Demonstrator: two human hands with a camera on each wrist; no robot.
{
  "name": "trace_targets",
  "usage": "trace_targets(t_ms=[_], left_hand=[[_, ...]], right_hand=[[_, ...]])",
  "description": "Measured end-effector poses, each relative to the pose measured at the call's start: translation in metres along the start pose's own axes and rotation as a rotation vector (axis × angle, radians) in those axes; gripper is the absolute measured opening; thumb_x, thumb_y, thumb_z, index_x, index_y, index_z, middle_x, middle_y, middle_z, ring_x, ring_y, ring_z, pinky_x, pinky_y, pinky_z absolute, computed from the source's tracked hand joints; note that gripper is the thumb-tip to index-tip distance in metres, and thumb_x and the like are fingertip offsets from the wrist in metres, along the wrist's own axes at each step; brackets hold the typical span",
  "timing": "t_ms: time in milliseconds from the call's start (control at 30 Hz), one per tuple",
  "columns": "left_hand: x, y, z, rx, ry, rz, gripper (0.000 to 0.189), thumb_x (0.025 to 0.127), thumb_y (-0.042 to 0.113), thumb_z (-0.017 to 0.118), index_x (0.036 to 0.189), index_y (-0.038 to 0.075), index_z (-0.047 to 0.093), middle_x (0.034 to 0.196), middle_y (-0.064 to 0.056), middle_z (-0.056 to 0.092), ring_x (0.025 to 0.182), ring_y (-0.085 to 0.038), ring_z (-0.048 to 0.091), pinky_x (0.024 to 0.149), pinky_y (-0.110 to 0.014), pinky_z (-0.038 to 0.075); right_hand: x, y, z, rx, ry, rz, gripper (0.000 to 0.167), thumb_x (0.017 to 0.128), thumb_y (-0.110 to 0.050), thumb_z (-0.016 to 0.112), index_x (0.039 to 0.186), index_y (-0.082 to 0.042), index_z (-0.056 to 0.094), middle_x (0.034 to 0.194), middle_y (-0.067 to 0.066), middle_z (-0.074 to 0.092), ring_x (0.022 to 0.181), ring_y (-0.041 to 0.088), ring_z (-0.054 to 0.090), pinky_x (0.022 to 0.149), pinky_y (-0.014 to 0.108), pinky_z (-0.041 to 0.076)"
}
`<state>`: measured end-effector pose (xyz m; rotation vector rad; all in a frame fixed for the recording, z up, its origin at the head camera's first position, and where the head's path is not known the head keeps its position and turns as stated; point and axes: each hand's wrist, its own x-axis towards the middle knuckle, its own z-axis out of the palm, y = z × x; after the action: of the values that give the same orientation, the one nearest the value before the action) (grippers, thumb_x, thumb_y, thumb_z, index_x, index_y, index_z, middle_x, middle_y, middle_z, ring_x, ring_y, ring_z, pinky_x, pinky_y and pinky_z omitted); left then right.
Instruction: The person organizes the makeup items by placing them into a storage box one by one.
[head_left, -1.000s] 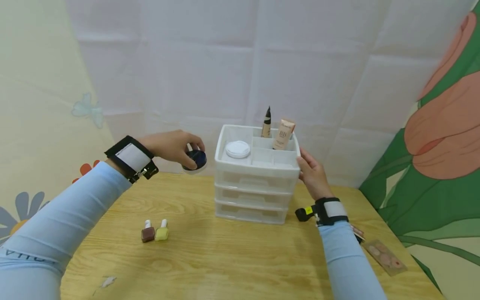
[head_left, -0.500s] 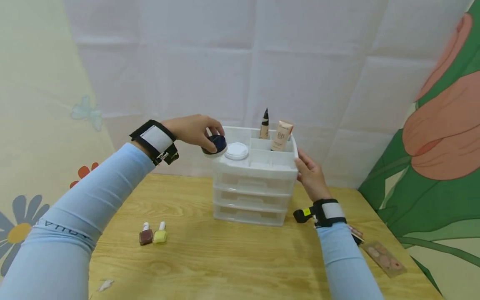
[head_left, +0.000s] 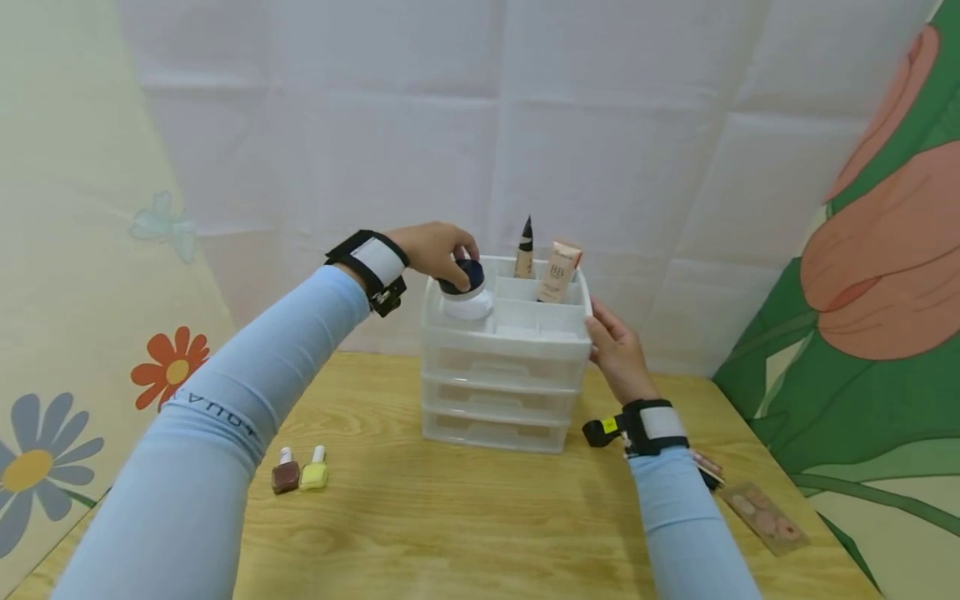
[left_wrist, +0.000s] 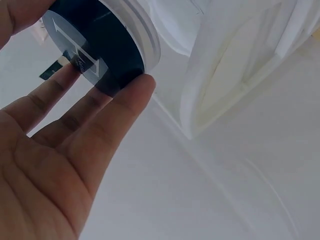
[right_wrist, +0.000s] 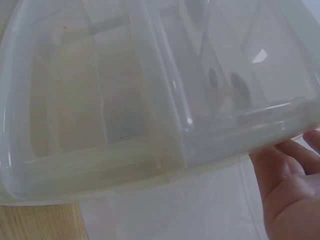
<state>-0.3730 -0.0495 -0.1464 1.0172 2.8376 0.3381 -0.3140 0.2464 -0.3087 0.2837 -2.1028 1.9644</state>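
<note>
In the head view my left hand (head_left: 433, 248) holds a round cosmetic jar (head_left: 467, 275) with a dark lid over the left compartment of the white drawer organizer (head_left: 501, 367). The left wrist view shows thumb and fingertips around the dark lid (left_wrist: 107, 50), palm below it. Beneath the jar, partly covered, lies a white round case (head_left: 468, 308). My right hand (head_left: 619, 352) grips the organizer's right side, thumb toward the front; in the right wrist view its fingers lie against the rim. In the top tray stand a dark-tipped tube (head_left: 524, 257) and a BB cream tube (head_left: 559, 273).
A brown nail polish bottle (head_left: 285, 473) and a yellow one (head_left: 315, 471) stand on the wooden table (head_left: 420, 517) at left. A makeup palette (head_left: 765, 517) lies at right, near a dark item (head_left: 709, 473) partly behind the right forearm. A pale cloth (head_left: 315, 150) hangs behind.
My left hand has carried the jar rightward, from beside the organizer to over its left compartment. The right hand keeps its hold on the organizer's side.
</note>
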Motion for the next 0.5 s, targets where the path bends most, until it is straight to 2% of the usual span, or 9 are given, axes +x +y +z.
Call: trace_targets(t_ms=[100, 300, 500], left_hand=[[0.009, -0.001, 0.003, -0.006, -0.009, -0.034, 0.054, 0.086, 0.024, 0.07, 0.135, 0.007, 0.052, 0.131, -0.017, 0.053, 0.107, -0.026, 0.058, 0.085, -0.033, 0.051], [0.019, -0.003, 0.009, 0.045, -0.03, -0.111, 0.054, 0.088, 0.028, 0.068, 0.136, 0.01, 0.052, 0.136, -0.015, 0.05, 0.117, -0.027, 0.052, 0.091, -0.035, 0.047], [0.025, -0.006, 0.014, 0.065, -0.041, -0.132, 0.054, 0.089, 0.028, 0.067, 0.137, 0.009, 0.051, 0.137, -0.015, 0.049, 0.117, -0.026, 0.052, 0.09, -0.034, 0.047]], right_hand=[[-0.001, 0.001, 0.001, 0.004, 0.001, -0.005, 0.058, 0.102, -0.035, 0.048, 0.153, -0.013, 0.031, 0.156, 0.009, 0.03, 0.126, 0.022, 0.044, 0.086, 0.019, 0.049], [-0.001, 0.001, 0.003, -0.007, -0.002, -0.003, 0.06, 0.1, -0.039, 0.049, 0.153, -0.015, 0.032, 0.156, 0.007, 0.031, 0.128, 0.024, 0.044, 0.087, 0.021, 0.049], [0.0, 0.0, 0.006, -0.033, -0.014, -0.001, 0.061, 0.1, -0.042, 0.048, 0.153, -0.018, 0.031, 0.156, 0.005, 0.031, 0.131, 0.027, 0.042, 0.093, 0.029, 0.048]])
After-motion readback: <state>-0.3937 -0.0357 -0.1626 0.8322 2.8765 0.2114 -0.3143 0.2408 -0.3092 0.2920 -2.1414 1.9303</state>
